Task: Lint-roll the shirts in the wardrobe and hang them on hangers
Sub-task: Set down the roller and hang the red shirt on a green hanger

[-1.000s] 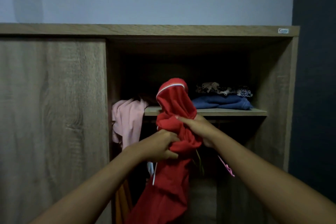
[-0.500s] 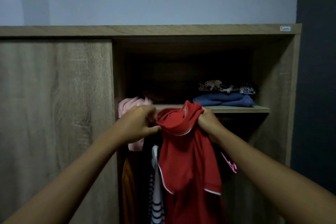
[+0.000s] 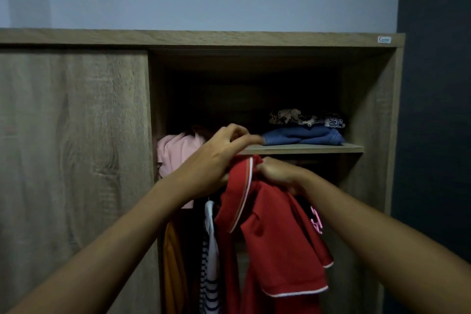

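Head view, dim light. Open wardrobe [image 3: 372, 160]; sliding door [image 3: 74, 160] covers its left half.

Red polo shirt [image 3: 280, 237]: held up just below the front edge of the shelf [image 3: 318, 148], in front of the hanging space. White-trimmed collar at the top, body and one sleeve drooping down, white trim at the sleeve hem.

Right hand [image 3: 277, 173]: fingers curled tight, gripping the bunched shirt fabric beside the collar.

Left hand [image 3: 219, 155]: back of hand toward camera, against the collar's left side. Fingers bent and motion-blurred over the shelf edge; cannot tell whether they have hold of the shirt.

On the shelf: folded blue garment [image 3: 303, 136], with a folded patterned garment [image 3: 305, 117] on top. Pink garment [image 3: 175, 153] droops over the shelf's left end, behind the left hand.

Below, left of the red shirt: striped garment [image 3: 210, 262] and orange garment [image 3: 173, 262], hanging. Small pink item [image 3: 317, 222] right of the shirt, too dim to identify.
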A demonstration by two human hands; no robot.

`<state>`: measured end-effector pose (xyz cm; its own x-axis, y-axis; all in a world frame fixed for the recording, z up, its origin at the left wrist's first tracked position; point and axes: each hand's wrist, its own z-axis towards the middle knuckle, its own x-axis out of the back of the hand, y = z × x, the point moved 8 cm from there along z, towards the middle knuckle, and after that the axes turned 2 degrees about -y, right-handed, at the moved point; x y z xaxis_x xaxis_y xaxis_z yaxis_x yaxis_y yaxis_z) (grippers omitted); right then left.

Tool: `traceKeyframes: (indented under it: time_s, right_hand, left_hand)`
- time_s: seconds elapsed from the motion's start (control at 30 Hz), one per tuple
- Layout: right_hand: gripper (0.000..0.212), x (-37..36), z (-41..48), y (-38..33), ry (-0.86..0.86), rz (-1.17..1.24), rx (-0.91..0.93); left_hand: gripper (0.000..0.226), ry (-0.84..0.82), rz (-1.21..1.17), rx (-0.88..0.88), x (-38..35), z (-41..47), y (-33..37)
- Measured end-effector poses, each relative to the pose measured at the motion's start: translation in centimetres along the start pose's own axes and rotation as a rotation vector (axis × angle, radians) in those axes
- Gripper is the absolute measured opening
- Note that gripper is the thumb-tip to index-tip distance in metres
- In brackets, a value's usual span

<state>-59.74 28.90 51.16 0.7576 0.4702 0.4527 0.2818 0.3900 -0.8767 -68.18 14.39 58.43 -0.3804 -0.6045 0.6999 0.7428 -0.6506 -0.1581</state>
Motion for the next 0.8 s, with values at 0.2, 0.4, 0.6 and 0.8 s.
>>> traceKeyframes:
  time_s: [0.2, 0.4, 0.6, 0.8]
  right_hand:
    - [0.042, -2.0, -2.5, 0.2, -0.365, 0.072, 0.025]
    - [0.03, -0.2, -4.3, -0.2, -0.085, 0.024, 0.138]
    - [0.026, 0.1, -8.4, -1.0, 0.333, -0.065, 0.26]
    - [0.035, -2.7, -9.2, 0.6, 0.356, -0.547, 0.289]
  left_hand:
    - [0.018, 0.156, -0.143, 0.185, 1.4, 1.1, -1.3]
    - [0.018, 0.116, -0.076, 0.395, -1.3, 0.3, -2.8]
    - [0.01, 0.143, -0.04, 0.526, -1.2, -0.3, -3.3]
    - [0.014, 0.194, 0.05, 0.572, -0.3, -0.8, -3.9]
